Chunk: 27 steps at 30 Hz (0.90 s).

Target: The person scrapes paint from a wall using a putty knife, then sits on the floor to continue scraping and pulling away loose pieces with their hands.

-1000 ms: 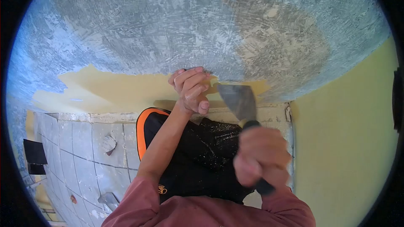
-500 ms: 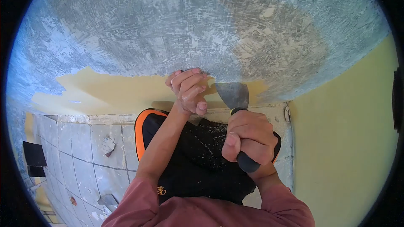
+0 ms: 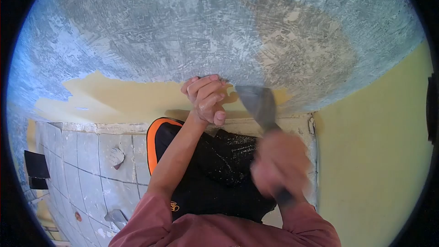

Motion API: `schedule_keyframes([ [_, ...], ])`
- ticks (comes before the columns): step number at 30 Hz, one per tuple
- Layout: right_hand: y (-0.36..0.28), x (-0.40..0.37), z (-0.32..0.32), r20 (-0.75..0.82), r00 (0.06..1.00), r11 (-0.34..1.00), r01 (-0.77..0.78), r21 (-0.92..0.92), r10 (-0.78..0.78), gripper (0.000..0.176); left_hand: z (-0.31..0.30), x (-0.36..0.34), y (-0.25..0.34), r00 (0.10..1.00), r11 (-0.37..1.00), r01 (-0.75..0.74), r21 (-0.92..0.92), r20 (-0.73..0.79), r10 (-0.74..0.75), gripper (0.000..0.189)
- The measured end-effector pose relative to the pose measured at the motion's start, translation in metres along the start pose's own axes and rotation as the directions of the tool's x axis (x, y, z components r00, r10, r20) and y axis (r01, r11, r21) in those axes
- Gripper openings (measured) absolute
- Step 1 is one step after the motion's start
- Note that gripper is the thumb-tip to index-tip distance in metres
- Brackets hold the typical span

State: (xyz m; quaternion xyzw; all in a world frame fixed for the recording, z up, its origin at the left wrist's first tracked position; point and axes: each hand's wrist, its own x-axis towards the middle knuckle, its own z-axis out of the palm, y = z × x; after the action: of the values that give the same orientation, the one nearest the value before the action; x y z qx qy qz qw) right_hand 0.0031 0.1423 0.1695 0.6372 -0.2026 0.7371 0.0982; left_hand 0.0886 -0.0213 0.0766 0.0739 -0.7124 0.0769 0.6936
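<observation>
My right hand (image 3: pixel 281 162), blurred by motion, is closed around the dark handle of a scraper (image 3: pixel 258 103). Its wide metal blade points up and left, its edge at the lower border of the grey patchy coating (image 3: pixel 183 32) on the wall. Left of the blade, my left hand (image 3: pixel 206 98) is raised against the wall at that same border. Its fingers are loosely curled with the thumb apart, and nothing shows in them. Bare yellowish wall (image 3: pixel 123 96) shows below the ragged coating edge.
Black clothing with an orange edge (image 3: pixel 152 151) and pale crumbs covers my legs. Flakes (image 3: pixel 116 157) and a grey shard (image 3: pixel 116 217) lie on the tiled floor (image 3: pixel 82 155) at left. Dark sheets (image 3: pixel 36 164) stand farther left. A yellow-green wall (image 3: pixel 370 146) rises on the right.
My right hand has moved down and right, tilting the scraper so its blade leans more to the left. My left hand stays almost where it was.
</observation>
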Motion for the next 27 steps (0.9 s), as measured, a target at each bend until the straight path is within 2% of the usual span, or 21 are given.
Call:
schedule_keyframes([
  [1, 0.006, 0.001, 0.002, 0.184, 0.974, 0.982, -0.105, -0.159, 0.134, 0.016, 0.001, 0.001, 0.000, 1.000, 1.000, -0.011, -0.006, -0.006, 0.011, 0.026],
  [3, 0.001, 0.006, 0.007, 0.149, 0.975, 0.974, -0.140, -0.180, 0.167, 0.013, 0.003, 0.001, -0.001, 1.000, 1.000, -0.014, -0.015, -0.007, 0.014, 0.026],
  [4, -0.008, 0.004, 0.007, 0.016, 0.995, 0.992, -0.094, -0.087, 0.096, 0.012, 0.000, 0.000, 0.000, 1.000, 1.000, -0.003, -0.017, -0.002, 0.003, 0.026],
  [6, -0.016, 0.003, 0.005, -0.255, 0.966, 0.996, 0.052, 0.076, -0.031, 0.012, 0.001, 0.000, -0.001, 1.000, 1.000, -0.003, -0.016, -0.010, 0.003, 0.026],
  [7, -0.014, 0.004, 0.004, -0.249, 0.968, 0.996, 0.048, 0.077, -0.028, 0.012, 0.002, -0.001, 0.001, 1.000, 1.000, 0.005, -0.016, -0.019, -0.005, 0.026],
  [8, -0.008, 0.004, 0.002, -0.058, 0.996, 0.997, -0.072, 0.001, 0.072, 0.011, 0.003, -0.001, 0.001, 1.000, 1.000, 0.011, -0.017, -0.021, -0.011, 0.026],
  [10, -0.001, 0.001, -0.003, 0.278, 0.909, 0.942, -0.256, -0.216, 0.311, 0.010, 0.003, 0.002, 0.000, 1.000, 1.000, -0.012, -0.014, -0.025, 0.011, 0.025],
  [11, -0.001, -0.001, -0.008, 0.274, 0.911, 0.942, -0.254, -0.218, 0.309, 0.010, 0.003, 0.001, 0.000, 1.000, 1.000, -0.016, -0.017, -0.024, 0.015, 0.025],
  [13, -0.006, -0.003, -0.016, 0.217, 0.929, 0.954, -0.289, -0.075, 0.299, 0.008, 0.000, 0.000, 0.000, 1.000, 1.000, -0.003, -0.012, -0.002, 0.003, 0.026],
  [14, -0.011, 0.000, -0.017, 0.162, 0.978, 0.987, -0.144, 0.067, 0.132, 0.009, 0.001, 0.001, -0.001, 1.000, 1.000, -0.005, -0.007, -0.005, 0.005, 0.026],
  [15, -0.018, 0.011, -0.020, 0.169, 0.977, 0.987, -0.143, 0.071, 0.130, 0.009, 0.002, 0.001, -0.001, 1.000, 1.000, -0.007, -0.015, -0.016, 0.007, 0.026],
  [16, -0.027, 0.023, -0.027, 0.459, 0.807, 0.925, -0.282, -0.253, 0.372, 0.008, 0.003, 0.001, 0.001, 1.000, 1.000, -0.006, -0.026, -0.025, 0.006, 0.026],
  [17, -0.032, 0.029, -0.031, 0.592, 0.508, 0.769, -0.273, -0.578, 0.626, 0.007, 0.002, 0.000, 0.002, 1.000, 1.000, -0.001, -0.027, -0.027, 0.001, 0.026],
  [18, -0.003, 0.017, -0.005, 0.335, 0.845, 0.883, -0.290, -0.369, 0.417, 0.008, 0.001, -0.001, 0.002, 1.000, 1.000, 0.006, -0.013, -0.017, -0.007, 0.026],
  [19, 0.000, 0.009, -0.007, 0.330, 0.847, 0.882, -0.289, -0.372, 0.416, 0.008, 0.001, -0.001, 0.001, 1.000, 1.000, 0.008, 0.000, -0.007, -0.008, 0.027],
  [21, 0.002, 0.000, -0.007, 0.197, 0.955, 0.966, -0.186, -0.180, 0.220, 0.012, 0.001, 0.000, 0.001, 1.000, 1.000, 0.003, -0.017, -0.005, -0.003, 0.027],
  [22, -0.007, 0.002, -0.015, 0.153, 0.945, 0.955, -0.296, 0.024, 0.289, 0.014, 0.001, 0.000, 0.001, 1.000, 1.000, 0.007, -0.031, -0.009, -0.007, 0.027],
  [23, -0.008, 0.001, -0.010, 0.160, 0.944, 0.955, -0.295, 0.027, 0.287, 0.014, 0.001, 0.001, -0.001, 1.000, 1.000, 0.008, -0.025, -0.013, -0.008, 0.027],
  [25, -0.010, -0.003, 0.004, -0.100, 0.995, 1.000, -0.014, -0.008, 0.013, 0.012, 0.002, -0.001, 0.000, 1.000, 1.000, -0.001, -0.029, -0.020, 0.001, 0.026],
  [26, -0.001, 0.006, -0.002, 0.192, 0.959, 0.972, -0.179, -0.154, 0.207, 0.013, 0.002, -0.002, 0.001, 1.000, 0.999, 0.003, -0.033, -0.021, -0.003, 0.026],
  [27, -0.003, 0.007, -0.002, 0.190, 0.960, 0.971, -0.177, -0.159, 0.206, 0.013, 0.002, -0.001, 0.001, 1.000, 1.000, 0.005, -0.030, -0.020, -0.005, 0.026],
])
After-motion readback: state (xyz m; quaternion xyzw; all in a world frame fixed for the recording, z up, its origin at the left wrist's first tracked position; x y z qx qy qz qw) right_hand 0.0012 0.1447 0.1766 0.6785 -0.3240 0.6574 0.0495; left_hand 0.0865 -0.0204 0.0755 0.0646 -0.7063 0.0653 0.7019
